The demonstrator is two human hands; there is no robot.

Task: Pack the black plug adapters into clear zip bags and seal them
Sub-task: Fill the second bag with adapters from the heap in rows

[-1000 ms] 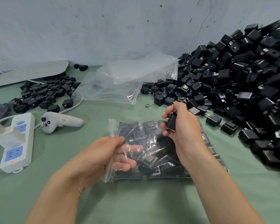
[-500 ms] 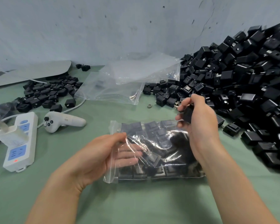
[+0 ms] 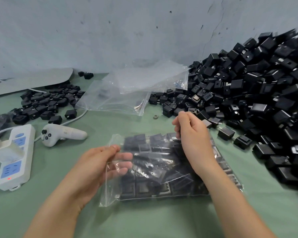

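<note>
A clear zip bag (image 3: 162, 170) packed with black plug adapters lies flat on the green table in front of me, its open mouth to the left. My left hand (image 3: 96, 162) pinches that mouth, thumb on top and fingers inside under the plastic. My right hand (image 3: 193, 134) hovers over the bag's far edge with its fingers curled tight. Only a small metal glint shows between them, and the adapter in its grip is mostly hidden. A big heap of loose black adapters (image 3: 256, 86) fills the right side.
Empty clear zip bags (image 3: 127, 90) lie at the back centre. A smaller pile of adapters (image 3: 46, 102) sits back left. A white power strip (image 3: 15, 157) with a charger, a white handheld controller (image 3: 62, 134) and a small ring (image 3: 155, 116) lie on the table.
My right hand first swung right toward the heap with an adapter, then came back over the bag's far edge. My left hand kept hold of the bag's mouth.
</note>
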